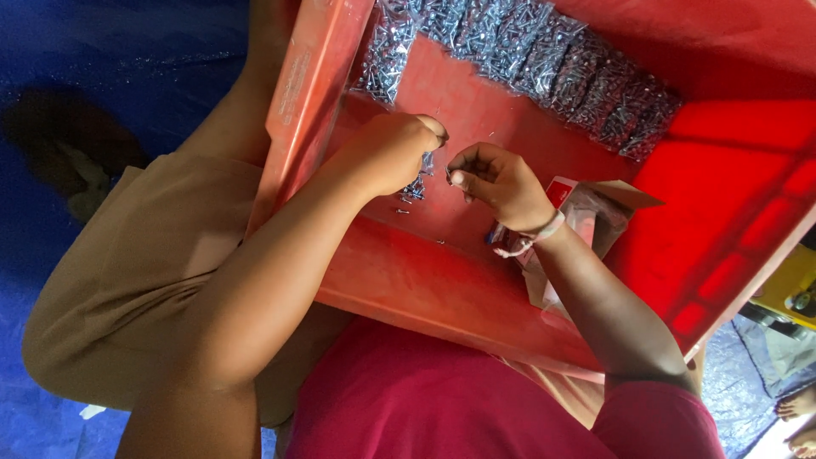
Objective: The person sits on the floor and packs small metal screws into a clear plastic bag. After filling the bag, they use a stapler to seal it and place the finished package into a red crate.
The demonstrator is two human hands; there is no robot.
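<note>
A red plastic crate (442, 289) rests on my lap. My left hand (395, 149) is closed around a small clear bag of screws (422, 174) over the crate floor. My right hand (497, 178), with a white band at the wrist, pinches a single small screw (448, 170) between thumb and finger, close to the bag. A few loose screws (401, 204) lie on the crate floor under my left hand.
Several filled clear bags of screws (544, 59) line the crate's far wall. A small cardboard box with clear plastic (595, 212) lies inside the crate under my right wrist. Blue tarp (102, 68) covers the floor. Another person's bare feet (799, 416) show at the lower right.
</note>
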